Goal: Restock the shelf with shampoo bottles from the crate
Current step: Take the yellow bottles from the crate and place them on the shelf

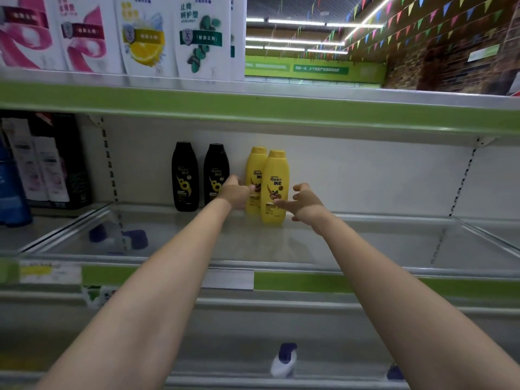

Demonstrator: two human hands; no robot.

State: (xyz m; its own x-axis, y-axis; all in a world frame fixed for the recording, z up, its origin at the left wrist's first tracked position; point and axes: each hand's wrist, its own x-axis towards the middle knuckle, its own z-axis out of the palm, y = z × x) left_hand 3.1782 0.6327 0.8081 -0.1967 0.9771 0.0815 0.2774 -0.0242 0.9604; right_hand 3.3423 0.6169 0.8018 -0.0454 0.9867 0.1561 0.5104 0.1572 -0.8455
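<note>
left hand (235, 194): fingers curled, reaching | right hand (305, 202): fingers spread, empty

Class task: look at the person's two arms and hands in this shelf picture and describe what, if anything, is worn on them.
Both forearms are bare as far as the picture shows them; no sleeves reach into view. The left hand and the right hand wear no gloves. No watch, bracelet or band shows at either wrist, and no ring can be made out, though the fingers are small and slightly blurred.

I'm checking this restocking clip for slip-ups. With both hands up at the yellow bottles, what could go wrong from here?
The front yellow bottle stands tight against the rear yellow bottle; nudging one could topple both. The left hand also sits close to a black bottle and might knock it while pulling back.
</note>
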